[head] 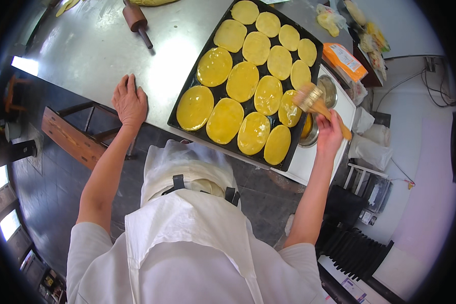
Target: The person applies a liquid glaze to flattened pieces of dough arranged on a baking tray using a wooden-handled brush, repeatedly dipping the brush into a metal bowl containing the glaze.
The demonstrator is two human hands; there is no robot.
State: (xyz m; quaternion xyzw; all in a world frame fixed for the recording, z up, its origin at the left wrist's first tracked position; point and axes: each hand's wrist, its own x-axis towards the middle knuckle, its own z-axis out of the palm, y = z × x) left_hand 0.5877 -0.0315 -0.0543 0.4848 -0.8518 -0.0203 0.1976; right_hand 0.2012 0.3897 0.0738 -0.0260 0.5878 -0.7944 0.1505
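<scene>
A black baking tray (222, 90) lies at an angle on the metal table, bearing rows of flat yellow dough rounds (243, 81). The nearer rounds look wet and glossy, the far ones more matt. My right hand (330, 127) grips the wooden handle of a pastry brush (319, 104), whose bristles are over a glossy round at the tray's right side. Beneath the brush, a metal bowl of yellow liquid (309, 129) is partly hidden. My left hand (130, 99) rests flat on the table's front edge, holding nothing.
A wooden rolling pin (135, 19) lies on the metal table (98, 49). Another metal bowl (327, 91) and an orange packet (345, 61) are right of the tray. A wooden bench (73, 137) stands below the table at left. White bags (372, 146) are at far right.
</scene>
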